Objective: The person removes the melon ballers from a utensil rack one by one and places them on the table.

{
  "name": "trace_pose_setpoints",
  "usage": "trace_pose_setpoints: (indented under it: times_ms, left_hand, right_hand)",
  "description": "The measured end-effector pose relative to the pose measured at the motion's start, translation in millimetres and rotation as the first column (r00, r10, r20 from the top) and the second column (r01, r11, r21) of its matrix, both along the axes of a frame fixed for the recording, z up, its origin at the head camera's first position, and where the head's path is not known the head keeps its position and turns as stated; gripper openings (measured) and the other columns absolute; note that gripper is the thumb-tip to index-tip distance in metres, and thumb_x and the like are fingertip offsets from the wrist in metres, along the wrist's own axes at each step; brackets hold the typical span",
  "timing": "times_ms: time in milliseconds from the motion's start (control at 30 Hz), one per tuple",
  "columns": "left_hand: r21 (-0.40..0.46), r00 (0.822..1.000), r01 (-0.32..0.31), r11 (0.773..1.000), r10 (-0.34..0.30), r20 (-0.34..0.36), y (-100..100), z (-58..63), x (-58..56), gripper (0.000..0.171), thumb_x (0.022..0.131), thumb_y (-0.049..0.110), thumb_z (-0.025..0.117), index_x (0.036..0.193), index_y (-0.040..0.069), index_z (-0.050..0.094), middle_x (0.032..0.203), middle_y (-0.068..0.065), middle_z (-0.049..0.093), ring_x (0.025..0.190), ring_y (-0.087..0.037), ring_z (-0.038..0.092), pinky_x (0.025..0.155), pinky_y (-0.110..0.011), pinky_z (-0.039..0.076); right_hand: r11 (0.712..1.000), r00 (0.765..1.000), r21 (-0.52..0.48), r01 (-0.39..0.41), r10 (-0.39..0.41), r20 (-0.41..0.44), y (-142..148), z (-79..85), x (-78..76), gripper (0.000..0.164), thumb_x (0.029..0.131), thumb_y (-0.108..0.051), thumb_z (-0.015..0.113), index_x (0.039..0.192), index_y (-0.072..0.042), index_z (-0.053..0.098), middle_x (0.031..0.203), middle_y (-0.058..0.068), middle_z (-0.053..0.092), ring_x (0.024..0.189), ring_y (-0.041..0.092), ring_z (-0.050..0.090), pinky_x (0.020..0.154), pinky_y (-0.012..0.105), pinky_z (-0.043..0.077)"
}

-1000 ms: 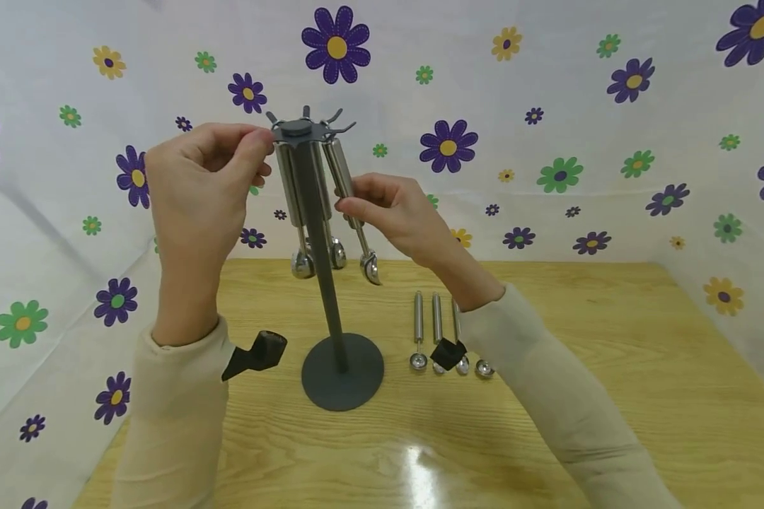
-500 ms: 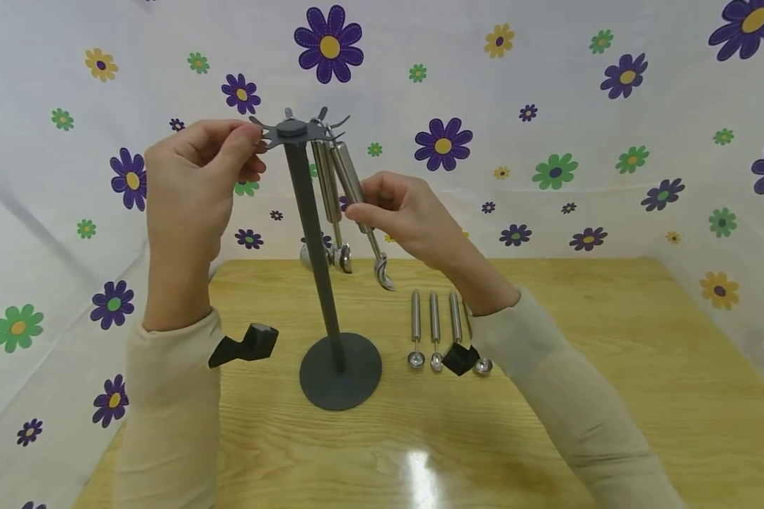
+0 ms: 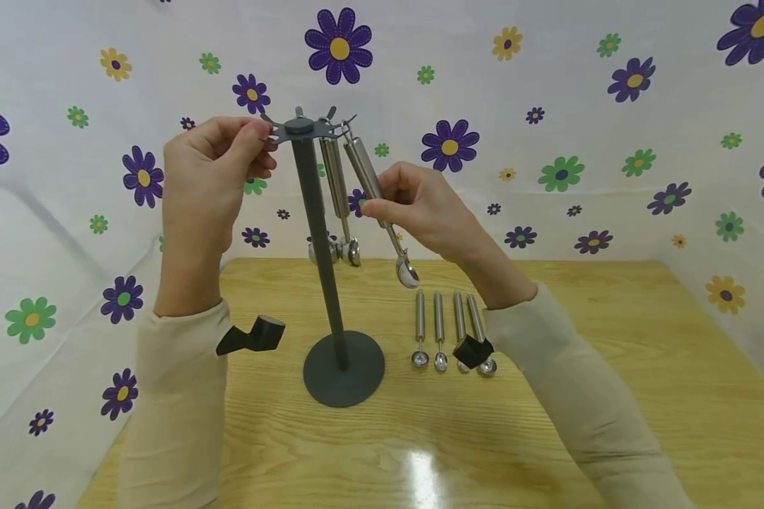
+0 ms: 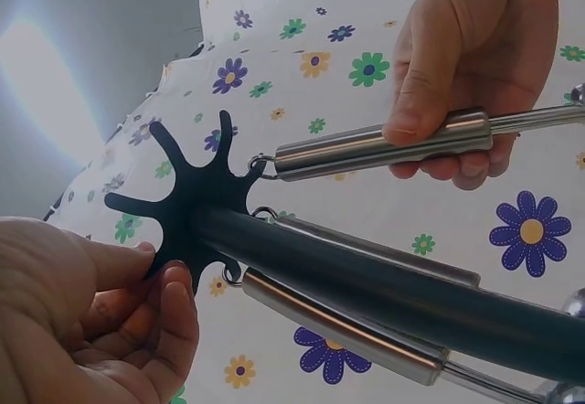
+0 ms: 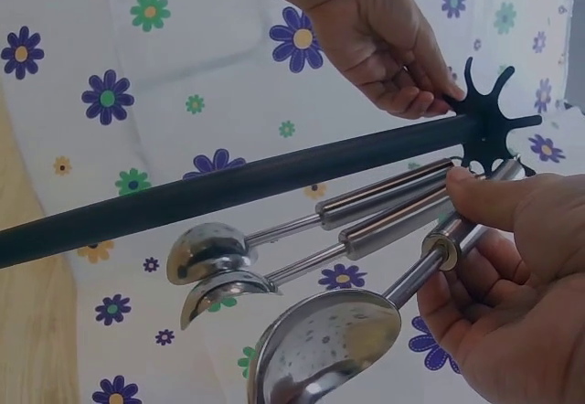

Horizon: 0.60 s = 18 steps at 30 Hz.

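My left hand (image 3: 197,177) pinches one arm of the hooked top plate of a dark grey utensil stand (image 3: 315,212). With thumb and fingers my right hand (image 3: 429,208) holds the steel handle of a scoop (image 3: 407,272), which slants down to the right. In the left wrist view, the wire ring (image 4: 262,164) at that handle's end meets one of the plate's hooks. Two other scoops (image 3: 336,184) hang by their rings behind the pole. The right wrist view shows the held scoop's rounded bowl (image 5: 334,335) nearest the camera.
Several steel scoops (image 3: 420,318) lie in a row on the wooden table (image 3: 611,396), right of the stand's round base (image 3: 344,382). A white cloth with flowers (image 3: 566,113) hangs behind and at the sides.
My right hand has moved right with the scoop, which now tilts more away from the pole. The top plate has turned, bringing the hanging scoops rightward. My left hand still pinches the plate.
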State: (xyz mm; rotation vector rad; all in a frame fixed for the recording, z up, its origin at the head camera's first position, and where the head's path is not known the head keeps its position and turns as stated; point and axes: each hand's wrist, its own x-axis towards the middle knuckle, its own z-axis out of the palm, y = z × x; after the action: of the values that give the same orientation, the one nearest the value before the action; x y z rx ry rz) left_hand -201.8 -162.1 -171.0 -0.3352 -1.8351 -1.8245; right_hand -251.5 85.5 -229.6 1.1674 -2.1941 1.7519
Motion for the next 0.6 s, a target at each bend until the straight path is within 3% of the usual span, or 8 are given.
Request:
trace_pose_setpoints:
  times_ms: [300, 600]
  left_hand:
    - [-0.095, 0.997, -0.063, 0.993, 0.066, 0.027, 0.6, 2.0, 1.4, 0.022, 0.099, 0.018, 0.071, 0.112, 0.002, 0.076, 0.093, -0.006, 0.073, 0.078, -0.017, 0.067, 0.079, -0.017, 0.057]
    - [-0.095, 0.998, -0.048, 0.994, 0.052, 0.036, -0.1, 3.6, 2.4, 0.021, 0.099, 0.017, 0.071, 0.111, 0.001, 0.076, 0.091, -0.006, 0.072, 0.077, -0.016, 0.067, 0.078, -0.017, 0.057]
  right_hand:
    - [0.997, 0.997, 0.031, 0.073, -0.074, 0.021, 8.4, 6.3, -0.1, 0.015, 0.097, -0.002, 0.071, 0.109, 0.002, 0.062, 0.088, 0.012, 0.059, 0.076, 0.021, 0.05, 0.069, 0.03, 0.044]
    - [0.987, 0.983, 0.028, 0.156, -0.158, 0.095, 26.1, 0.6, -5.1, 0.016, 0.097, -0.007, 0.072, 0.107, 0.001, 0.063, 0.091, 0.011, 0.063, 0.079, 0.023, 0.055, 0.075, 0.031, 0.05]
